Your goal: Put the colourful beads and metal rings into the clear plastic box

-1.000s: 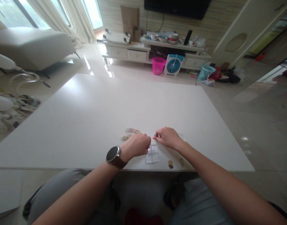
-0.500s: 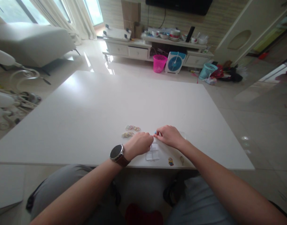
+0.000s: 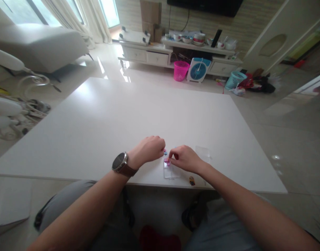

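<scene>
Curled over the tabletop, my left hand (image 3: 151,148) is closed, its fingertips turned away from view. Beside its knuckles lie small blue and pink pieces (image 3: 165,152), too small to name. My right hand (image 3: 184,158) pinches a small pink-orange piece (image 3: 168,160) over the back of a clear divided plastic box (image 3: 168,175). Pink bits show in or just above that compartment. The box's right side is partly under my right hand. A small yellow cartoon figure piece (image 3: 192,180) lies at the table's front edge.
A clear flat lid (image 3: 202,151) lies right of my right hand on the white table (image 3: 149,108). Beyond the table stand a pink basket (image 3: 180,71), a blue fan (image 3: 199,69) and a low cabinet (image 3: 157,58). A grey sofa (image 3: 52,48) is at the back left.
My left hand has moved left and slightly up, covering the rows of rings. My right hand has come down and left over the box, where pink pieces now show.
</scene>
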`<state>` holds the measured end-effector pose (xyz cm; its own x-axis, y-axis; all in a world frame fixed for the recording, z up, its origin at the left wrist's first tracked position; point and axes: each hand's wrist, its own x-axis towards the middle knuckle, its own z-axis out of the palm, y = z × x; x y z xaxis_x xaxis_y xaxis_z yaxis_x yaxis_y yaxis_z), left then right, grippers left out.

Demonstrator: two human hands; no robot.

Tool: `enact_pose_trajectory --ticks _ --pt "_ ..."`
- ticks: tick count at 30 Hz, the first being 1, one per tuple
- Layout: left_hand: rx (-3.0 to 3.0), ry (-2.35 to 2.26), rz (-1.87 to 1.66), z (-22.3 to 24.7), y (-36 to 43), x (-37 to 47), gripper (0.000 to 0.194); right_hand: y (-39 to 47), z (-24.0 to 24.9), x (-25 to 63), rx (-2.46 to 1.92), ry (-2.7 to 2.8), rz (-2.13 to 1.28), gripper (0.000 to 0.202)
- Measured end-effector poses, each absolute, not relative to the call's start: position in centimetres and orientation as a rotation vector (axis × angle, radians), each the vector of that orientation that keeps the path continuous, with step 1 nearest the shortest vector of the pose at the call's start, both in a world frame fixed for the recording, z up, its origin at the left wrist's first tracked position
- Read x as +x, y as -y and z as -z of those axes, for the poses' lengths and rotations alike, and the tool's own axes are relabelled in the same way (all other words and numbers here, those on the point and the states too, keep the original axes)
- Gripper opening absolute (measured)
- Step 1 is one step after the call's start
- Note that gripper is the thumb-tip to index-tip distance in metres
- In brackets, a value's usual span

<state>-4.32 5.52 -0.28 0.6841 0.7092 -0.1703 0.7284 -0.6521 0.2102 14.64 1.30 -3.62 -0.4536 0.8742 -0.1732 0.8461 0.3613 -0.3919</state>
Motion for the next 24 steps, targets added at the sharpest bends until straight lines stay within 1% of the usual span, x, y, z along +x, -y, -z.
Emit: enact_pose_trajectory --ticks 4,15,20,24 --pt "2.640 -1.162 0.077 0.2 -5.8 -4.7 0.022 -0.4 4.0 13.4 -1.596 2.564 -0.740 0.014" --pt "2.619 -1.156 0.100 0.6 -5.5 -4.4 0.023 -0.5 4.0 12.5 -1.666 2.749 -0.622 0.018" --pt "2.601 -1.148 0.092 0.4 -5.5 -4.4 0.021 -0.9 3.2 13.5 -1.648 2.680 -0.648 0.018" --pt "2.603 -1.136 0.110 0.8 -5.2 -4.2 0.021 -2.0 2.7 15.7 -1.753 2.549 -0.555 0.017"
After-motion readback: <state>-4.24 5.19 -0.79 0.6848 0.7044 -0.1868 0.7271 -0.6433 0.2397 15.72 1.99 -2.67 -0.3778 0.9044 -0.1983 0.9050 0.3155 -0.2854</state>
